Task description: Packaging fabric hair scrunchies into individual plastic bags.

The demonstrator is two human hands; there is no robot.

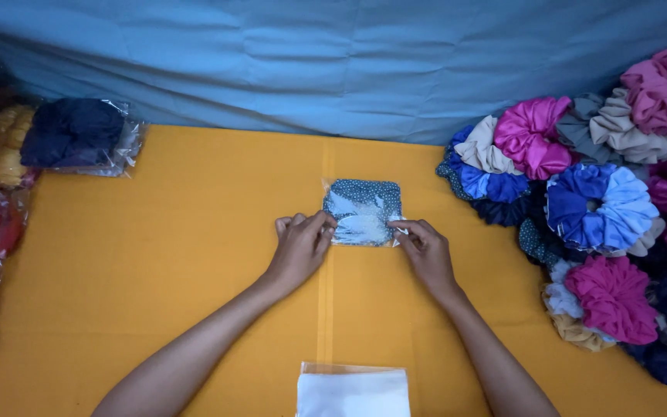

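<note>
Fingers (326, 224) of left hand (299, 249) and right hand (426, 251) pinch bagged scrunchie (363, 210); orange bench (156, 255), blue backdrop (310, 62), scrunchie heap (596, 208).

The light is even and quite bright on the orange table (156, 270). Shadows are soft and weak. The far left corner is dark. The picture is slightly soft, with small glare on the clear bags (121, 143).

One bagged scrunchie (363, 212), two hands, perhaps fifteen loose scrunchies (600, 205) (heaped, overlapping), one bag stack (353, 390).
</note>
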